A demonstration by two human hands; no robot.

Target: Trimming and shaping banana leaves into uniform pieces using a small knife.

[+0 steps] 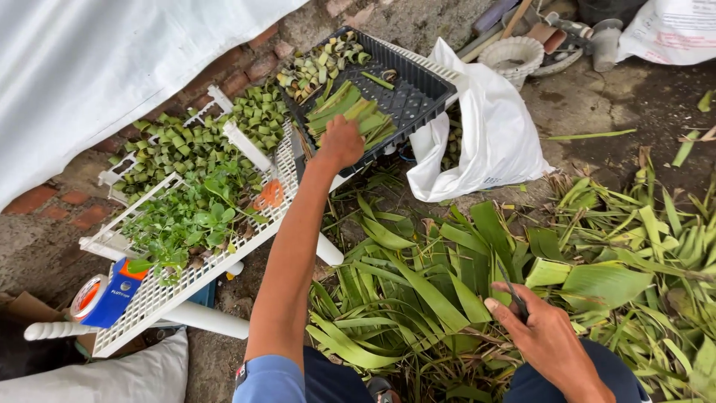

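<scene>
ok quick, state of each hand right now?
Left hand: reaching into the black tray, fingers on the cut leaf strips; grip cannot be told.
Right hand: closed on a thin dark tool.

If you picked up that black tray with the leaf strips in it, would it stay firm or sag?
The black tray looks thin and perforated, so it would probably flex if lifted by one edge. It holds only leaf strips and small folded pieces, so it is likely light. It overhangs the white rack, so a push might tip it.
</scene>
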